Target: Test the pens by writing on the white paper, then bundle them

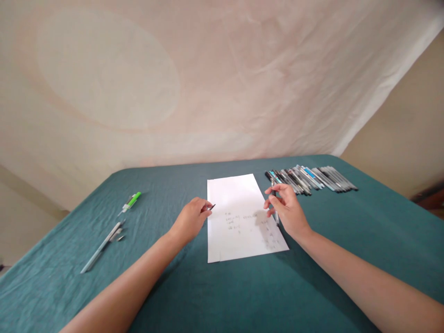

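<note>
A white sheet of paper (pixel 239 217) with a few lines of small writing lies in the middle of the teal cloth. My left hand (pixel 192 218) rests at the sheet's left edge, fingers curled in a pinch round a small dark piece, perhaps a pen cap (pixel 212 207). My right hand (pixel 285 207) hovers over the sheet's right edge, fingers closed round a slim grey pen (pixel 274 203) that points down toward the paper.
A row of several pens (pixel 310 178) lies side by side at the back right. At the left lie a green-and-white pen (pixel 131 202) and a long pale pen (pixel 101 247) with small loose parts (pixel 119 235) beside it. A cream sheet hangs behind the table.
</note>
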The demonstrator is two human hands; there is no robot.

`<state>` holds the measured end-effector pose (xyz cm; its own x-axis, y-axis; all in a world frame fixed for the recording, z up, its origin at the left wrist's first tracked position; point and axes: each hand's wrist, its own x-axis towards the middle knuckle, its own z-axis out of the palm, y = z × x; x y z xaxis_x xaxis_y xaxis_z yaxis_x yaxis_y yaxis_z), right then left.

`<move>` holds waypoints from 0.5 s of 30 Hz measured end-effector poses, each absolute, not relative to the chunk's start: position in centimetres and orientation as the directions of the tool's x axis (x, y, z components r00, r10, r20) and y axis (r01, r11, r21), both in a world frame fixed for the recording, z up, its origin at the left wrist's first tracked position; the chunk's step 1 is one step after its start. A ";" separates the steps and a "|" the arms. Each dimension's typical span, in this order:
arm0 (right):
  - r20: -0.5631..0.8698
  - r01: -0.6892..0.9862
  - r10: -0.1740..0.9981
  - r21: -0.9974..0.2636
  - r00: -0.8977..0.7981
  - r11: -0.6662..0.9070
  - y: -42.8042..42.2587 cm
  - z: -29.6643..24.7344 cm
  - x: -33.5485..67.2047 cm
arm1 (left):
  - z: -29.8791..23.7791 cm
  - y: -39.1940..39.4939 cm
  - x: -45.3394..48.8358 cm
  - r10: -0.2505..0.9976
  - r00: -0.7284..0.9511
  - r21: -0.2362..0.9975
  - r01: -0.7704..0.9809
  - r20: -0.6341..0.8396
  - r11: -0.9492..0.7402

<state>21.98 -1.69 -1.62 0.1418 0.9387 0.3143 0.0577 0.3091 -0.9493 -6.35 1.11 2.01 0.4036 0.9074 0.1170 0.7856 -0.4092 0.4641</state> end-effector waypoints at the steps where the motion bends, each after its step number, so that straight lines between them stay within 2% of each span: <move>1: 0.322 0.095 0.937 -0.946 0.134 0.311 -1.8 -1.5 22.1 | 2.0 0.9 -6.0 0.903 0.406 0.511 0.751 0.141 -0.417; 4: 0.384 0.331 0.922 -0.877 0.046 0.349 -2.2 -1.4 22.2 | 1.5 0.2 -4.9 0.870 0.440 0.600 0.642 0.222 -0.478; 6: 0.442 0.522 0.893 -0.743 -0.085 0.418 -2.6 -1.4 22.1 | 0.7 -0.3 -4.3 0.841 0.474 0.622 0.583 0.261 -0.522; 8: 0.478 0.645 0.843 -0.569 -0.246 0.511 -3.0 -1.4 21.8 | -0.1 -0.7 -3.8 0.821 0.509 0.633 0.553 0.258 -0.542; 11: 0.494 0.702 0.780 -0.391 -0.385 0.595 -3.4 -1.5 21.3 | -0.7 -0.9 -3.5 0.812 0.536 0.643 0.541 0.233 -0.542; 15: 0.502 0.701 0.745 -0.327 -0.440 0.634 -3.6 -1.7 20.8 | -0.6 -0.8 -3.6 0.826 0.520 0.649 0.555 0.218 -0.521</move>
<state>20.85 -3.58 -1.66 -0.4404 0.7446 0.5015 0.7006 0.6344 -0.3267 -3.60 -0.85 -0.56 0.5202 0.8258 0.2179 0.5551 -0.5208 0.6485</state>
